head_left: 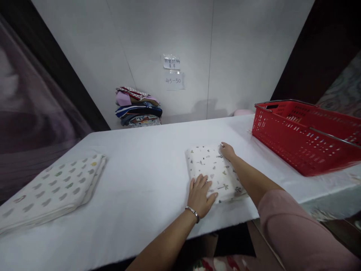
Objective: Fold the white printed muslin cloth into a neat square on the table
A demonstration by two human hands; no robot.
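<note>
A folded white cloth (213, 165) with small grey and green leaf prints lies on the white-covered table (143, 180). My left hand (199, 194), with a bracelet at the wrist, rests on the cloth's near left part, its fingers spread. At the far right corner of the same cloth is my right hand (228, 151), fingers curled and closed on the edge. Further left lies a second folded white cloth (53, 188), printed with grey spots; neither hand touches it.
A red plastic basket (287, 139) with metal handles stands on the table's right side. Beyond the far edge rises a stack of folded fabrics (138, 107) against the wall. Two handwritten paper labels (175, 81) are taped above. A purple curtain (34, 105) hangs at left.
</note>
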